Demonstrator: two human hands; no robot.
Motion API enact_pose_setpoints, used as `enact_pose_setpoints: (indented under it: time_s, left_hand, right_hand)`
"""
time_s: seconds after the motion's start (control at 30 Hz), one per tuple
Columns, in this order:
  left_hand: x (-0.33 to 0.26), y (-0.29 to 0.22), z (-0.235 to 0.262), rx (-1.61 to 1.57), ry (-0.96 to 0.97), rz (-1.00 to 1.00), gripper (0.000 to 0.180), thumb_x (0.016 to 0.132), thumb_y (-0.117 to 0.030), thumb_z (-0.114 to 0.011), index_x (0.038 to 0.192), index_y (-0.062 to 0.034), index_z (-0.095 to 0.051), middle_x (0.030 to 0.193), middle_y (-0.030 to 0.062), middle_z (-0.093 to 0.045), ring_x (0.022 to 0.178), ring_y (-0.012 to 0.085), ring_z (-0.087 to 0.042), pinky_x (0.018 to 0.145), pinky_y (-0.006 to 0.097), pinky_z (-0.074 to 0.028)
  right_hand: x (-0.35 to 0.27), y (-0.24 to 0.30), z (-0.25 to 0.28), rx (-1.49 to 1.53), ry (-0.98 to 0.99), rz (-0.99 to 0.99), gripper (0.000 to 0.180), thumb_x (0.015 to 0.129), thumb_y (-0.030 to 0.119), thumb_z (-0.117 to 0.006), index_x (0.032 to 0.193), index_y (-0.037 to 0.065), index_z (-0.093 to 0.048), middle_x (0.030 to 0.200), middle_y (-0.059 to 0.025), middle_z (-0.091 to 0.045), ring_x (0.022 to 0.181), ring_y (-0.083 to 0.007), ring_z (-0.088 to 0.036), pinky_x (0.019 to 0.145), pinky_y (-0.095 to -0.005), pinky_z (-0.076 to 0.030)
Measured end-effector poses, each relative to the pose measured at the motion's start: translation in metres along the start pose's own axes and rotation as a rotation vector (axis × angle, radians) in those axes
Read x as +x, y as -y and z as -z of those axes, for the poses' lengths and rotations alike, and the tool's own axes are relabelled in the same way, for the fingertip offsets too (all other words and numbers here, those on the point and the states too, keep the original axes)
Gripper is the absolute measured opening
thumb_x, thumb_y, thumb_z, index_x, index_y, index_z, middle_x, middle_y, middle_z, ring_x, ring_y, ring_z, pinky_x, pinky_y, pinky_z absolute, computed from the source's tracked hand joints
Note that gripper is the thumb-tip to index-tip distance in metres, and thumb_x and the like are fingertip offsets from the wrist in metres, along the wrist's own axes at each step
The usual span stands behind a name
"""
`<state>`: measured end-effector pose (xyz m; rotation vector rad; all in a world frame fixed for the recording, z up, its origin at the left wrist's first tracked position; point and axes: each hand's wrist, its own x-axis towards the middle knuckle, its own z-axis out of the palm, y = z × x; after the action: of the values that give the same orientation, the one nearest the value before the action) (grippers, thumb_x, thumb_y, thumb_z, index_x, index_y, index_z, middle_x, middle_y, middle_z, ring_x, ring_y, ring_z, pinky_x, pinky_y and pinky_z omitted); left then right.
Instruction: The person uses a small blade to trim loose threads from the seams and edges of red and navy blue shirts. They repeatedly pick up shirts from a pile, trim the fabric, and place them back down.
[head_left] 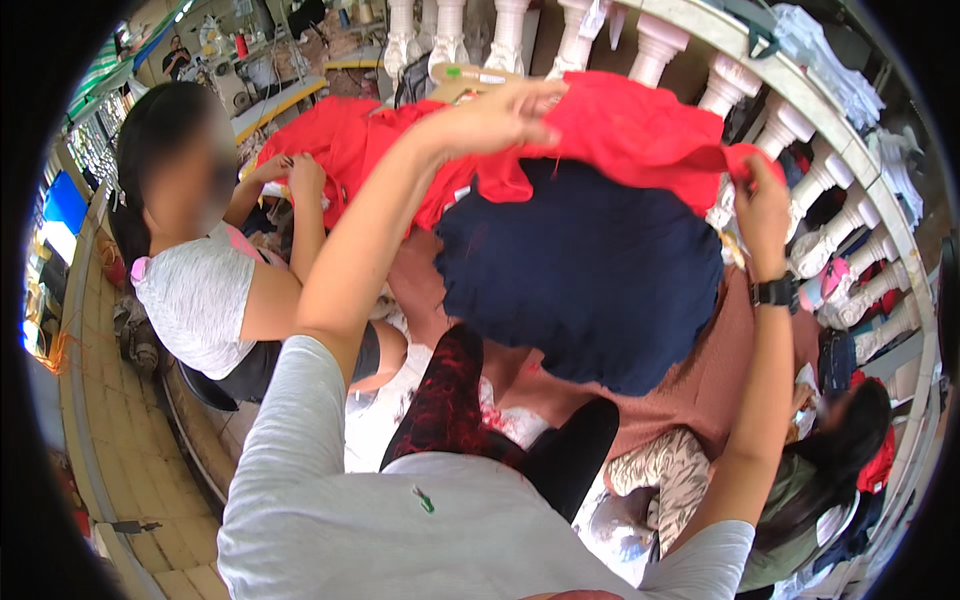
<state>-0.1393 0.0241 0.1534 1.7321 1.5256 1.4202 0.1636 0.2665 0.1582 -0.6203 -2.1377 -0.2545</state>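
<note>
Hands hold up a red-and-navy garment (590,230): left hand (495,115) grips its top edge, right hand (762,210) pinches the red corner.

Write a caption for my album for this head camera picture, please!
Left hand and right hand hold up a red and navy garment beside a white balustrade.

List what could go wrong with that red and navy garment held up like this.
1. The left hand and right hand seem to pinch only the red top edge of the garment; it could slip.
2. The hanging navy part may drag over the brown cloth below.
3. A seated person works close by and could be brushed.
</note>
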Motion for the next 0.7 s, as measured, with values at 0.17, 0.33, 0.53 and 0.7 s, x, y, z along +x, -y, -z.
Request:
enact_pose_setpoints:
  time_s: [0.17,0.33,0.53,0.7]
  left_hand:
    - [-0.092,0.077,-0.06,-0.141,0.077,0.2,0.087,0.08,0.013,-0.064,0.155,-0.0027,-0.021,0.112,0.0069,-0.059,0.087,0.0097,-0.049,0.077,0.025,-0.046]
    - [-0.128,0.086,-0.1,-0.191,-0.286,0.024,0.087,0.082,0.011,-0.066,0.157,-0.0127,-0.029,0.116,0.0035,-0.062,0.087,0.0108,-0.051,0.09,0.027,-0.046]
    - [-0.12,0.072,-0.108,0.128,-0.175,-0.049,0.047,0.089,0.0,-0.067,0.134,-0.0083,-0.061,0.124,0.0075,-0.065,0.117,0.0185,-0.057,0.104,0.034,-0.04]
    - [-0.137,0.063,-0.123,-0.037,-0.243,-0.049,0.044,0.088,0.004,-0.061,0.132,-0.001,-0.06,0.129,0.0099,-0.062,0.123,0.0185,-0.056,0.109,0.033,-0.038]
  right_hand:
    - [-0.111,-0.003,-0.005,0.222,0.574,-0.139,0.048,0.068,0.012,-0.085,0.111,0.006,-0.066,0.098,-0.0168,-0.068,0.094,-0.0325,-0.067,0.081,-0.0431,-0.052]
    - [-0.133,0.066,0.031,0.358,0.425,-0.316,0.039,0.074,0.009,-0.083,0.11,0.007,-0.068,0.083,-0.01,-0.065,0.067,-0.0207,-0.062,0.062,-0.0334,-0.048]
    - [-0.171,0.157,-0.021,0.792,0.379,-0.43,0.022,0.088,0.018,-0.077,0.1,0.001,-0.071,0.071,-0.0077,-0.067,0.053,-0.0103,-0.05,0.05,-0.0295,-0.039]
    - [-0.171,0.2,-0.041,1.579,0.429,-1.069,0.029,0.099,0.027,-0.067,0.1,-0.002,-0.07,0.07,0.0005,-0.064,0.046,-0.001,-0.032,0.043,-0.0226,-0.022]
